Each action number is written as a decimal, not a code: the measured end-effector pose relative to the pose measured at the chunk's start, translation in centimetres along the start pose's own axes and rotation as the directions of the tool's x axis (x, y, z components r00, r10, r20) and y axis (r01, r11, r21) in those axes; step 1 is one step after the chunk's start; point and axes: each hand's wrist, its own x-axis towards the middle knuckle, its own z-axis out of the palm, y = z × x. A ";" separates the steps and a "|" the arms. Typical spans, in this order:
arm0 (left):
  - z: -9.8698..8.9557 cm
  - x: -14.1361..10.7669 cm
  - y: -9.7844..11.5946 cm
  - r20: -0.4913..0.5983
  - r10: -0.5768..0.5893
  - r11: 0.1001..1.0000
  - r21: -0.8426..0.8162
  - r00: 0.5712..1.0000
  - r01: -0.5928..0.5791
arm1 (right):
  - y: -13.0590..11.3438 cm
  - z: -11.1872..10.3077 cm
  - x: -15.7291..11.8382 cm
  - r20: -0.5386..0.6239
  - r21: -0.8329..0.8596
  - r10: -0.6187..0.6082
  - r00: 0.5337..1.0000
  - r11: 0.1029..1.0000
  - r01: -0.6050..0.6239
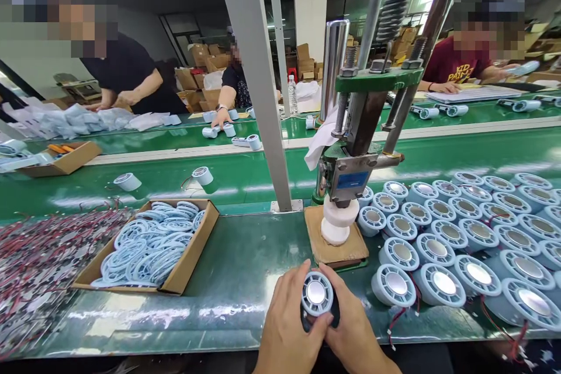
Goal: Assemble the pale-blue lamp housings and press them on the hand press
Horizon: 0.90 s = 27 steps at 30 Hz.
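Near the front edge of the bench, my left hand [289,315] and my right hand [350,321] are closed around one light-blue round housing [317,294]. Its slotted ring and silver centre disc face up, and my fingers hide its lower sides. Just beyond my fingertips stands a hand press [355,175] with a white round press head [339,210] over a brown pad [315,234]. To the right, rows of similar light-blue housings [436,245] stand disc-up, several with red and black wires hanging out.
A cardboard box [201,251] of light-blue rings sits left, beside a heap of red-wired parts [56,263]. A grey post [263,70] rises behind the bench. Across the green conveyor [236,172], other people work; one person's hand [222,118] touches parts there.
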 end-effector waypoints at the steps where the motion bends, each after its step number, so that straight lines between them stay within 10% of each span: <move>1: 0.2 0.0 0.0 -0.011 -0.011 1.000 0.006 1.000 0.011 | 0.0 0.0 0.0 0.002 0.007 0.001 1.000 1.000 -0.002; 22: 3.3 -1.6 -1.6 -0.122 -0.066 0.993 -0.109 0.990 0.052 | 1.0 0.6 -1.3 0.196 -0.111 0.035 0.980 0.994 -0.014; 27: 3.2 -1.3 -2.6 -0.038 -0.050 0.985 -0.168 0.998 0.043 | -0.8 -3.9 0.8 0.342 -0.302 -0.109 0.934 0.928 0.219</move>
